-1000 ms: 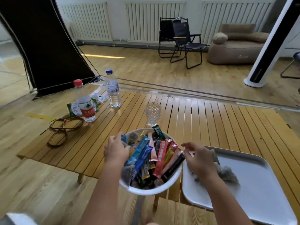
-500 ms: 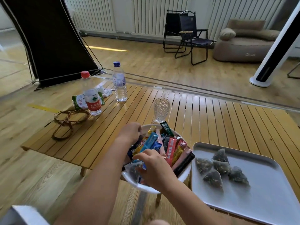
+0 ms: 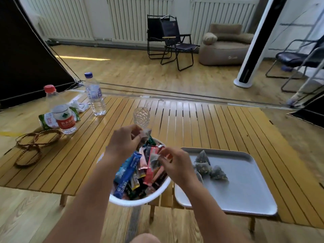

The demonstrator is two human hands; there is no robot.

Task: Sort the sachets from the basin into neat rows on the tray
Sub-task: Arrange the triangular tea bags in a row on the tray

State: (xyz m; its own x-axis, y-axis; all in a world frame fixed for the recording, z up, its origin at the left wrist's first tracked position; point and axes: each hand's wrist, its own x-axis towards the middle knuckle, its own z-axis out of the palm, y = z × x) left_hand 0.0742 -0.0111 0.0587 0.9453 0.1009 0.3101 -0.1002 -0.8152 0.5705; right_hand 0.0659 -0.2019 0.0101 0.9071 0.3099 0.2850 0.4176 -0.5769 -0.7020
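Basin: a white basin (image 3: 140, 201) stands at the near edge of the slatted table (image 3: 192, 120), just left of the tray, and is heaped with long stick sachets (image 3: 128, 171) in blue, red, pink and dark wrappers.
Tray: a grey tray (image 3: 245, 190) with a white rim holds a small cluster of pyramid tea bags (image 3: 208, 168) at its near-left part; the rest of it is bare.
Left hand: the left hand (image 3: 124, 142) is raised over the far side of the basin, its fingers pinching a pyramid tea bag (image 3: 145, 134).
Right hand: the right hand (image 3: 175, 163) is over the basin's right side, pinching another tea bag (image 3: 155, 160) by its corner.
Glass: a patterned drinking glass (image 3: 141, 117) stands just beyond the basin.
Bottles: two water bottles, one with a red cap (image 3: 60, 111) and one with a blue cap (image 3: 94, 95), stand at the table's far left.
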